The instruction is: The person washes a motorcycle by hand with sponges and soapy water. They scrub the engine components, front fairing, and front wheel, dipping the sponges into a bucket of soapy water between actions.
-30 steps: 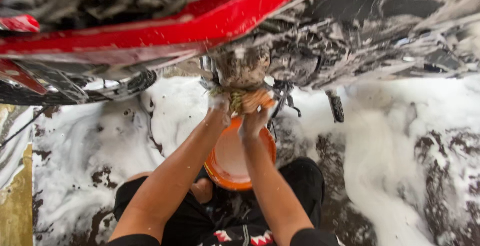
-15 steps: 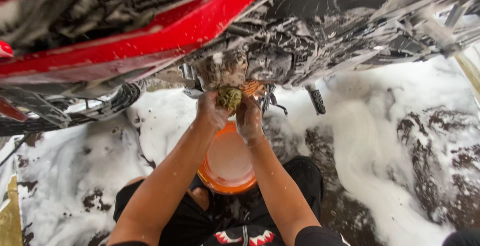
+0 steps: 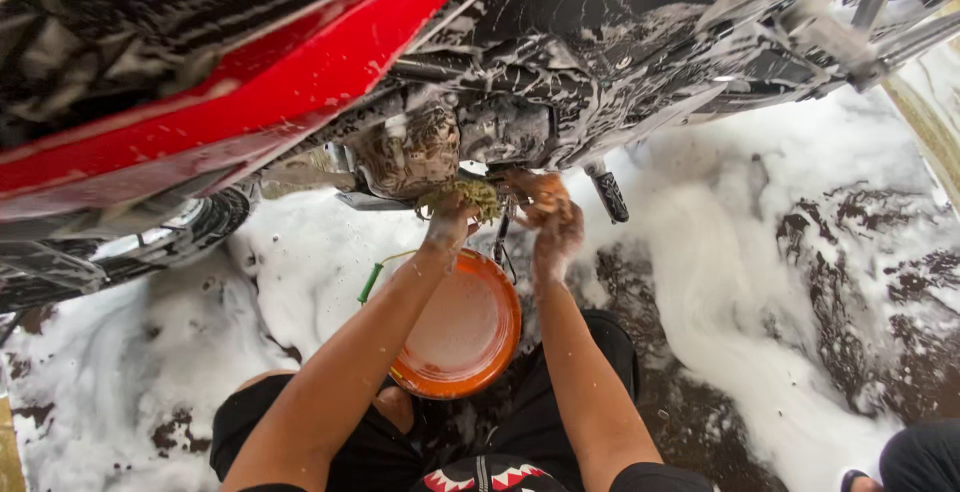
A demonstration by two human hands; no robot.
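A soapy motorcycle with a red side panel (image 3: 250, 102) and a dark, foam-streaked engine (image 3: 520, 122) fills the upper part of the view. My left hand (image 3: 447, 224) grips a yellow-green scrubbing pad (image 3: 468, 197) pressed up against the underside of the engine. My right hand (image 3: 552, 220) is beside it, closed on an orange sponge or cloth (image 3: 535, 188) held against the same area. Directly below both hands sits an orange bucket (image 3: 498, 337) holding soapy water, between my knees.
White foam (image 3: 720, 252) covers much of the wet ground. A footpeg (image 3: 608, 195) hangs just right of my right hand. The front tyre (image 3: 170, 242) is at the left. Another person's dark shoe and trouser leg (image 3: 900, 462) show at the bottom right corner.
The view has swung left, so the motorcycle and bucket sit further right in the picture. Both hands have stayed up at the engine's underside, scrubbing with small shifts.
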